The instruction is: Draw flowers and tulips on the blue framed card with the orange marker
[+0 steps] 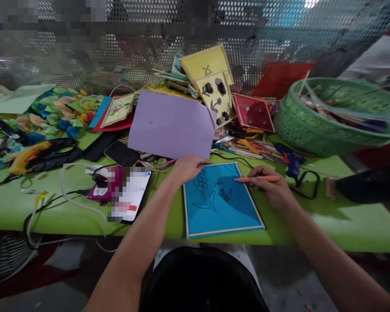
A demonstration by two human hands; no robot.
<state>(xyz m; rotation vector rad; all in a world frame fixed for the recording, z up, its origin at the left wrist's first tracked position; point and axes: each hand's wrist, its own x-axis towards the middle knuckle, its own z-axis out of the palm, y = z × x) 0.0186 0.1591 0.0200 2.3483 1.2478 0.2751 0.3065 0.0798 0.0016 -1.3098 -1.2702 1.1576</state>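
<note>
A blue board (pixel 227 214) with thin wooden strips along its edges lies flat at the table's front. Black outlines of two flowers are drawn on it, with a few lines in the upper right corner. My right hand (pixel 269 185) grips an orange pen (pixel 251 179), its tip over the upper right part of the board. Across the board's upper left corner rests my left hand (pixel 189 168), fingers stretched along the top edge; its fingertips show only in part.
Left of my arm lie a lit phone (pixel 130 197) and a purple device (pixel 107 186) with cables. Behind are a purple sheet (pixel 172 123), framed cards (pixel 216 97) and sticks. A blue glue gun (pixel 290 159) and green basket (pixel 312 134) stand right. A yellow glue gun (pixel 27 157) lies left.
</note>
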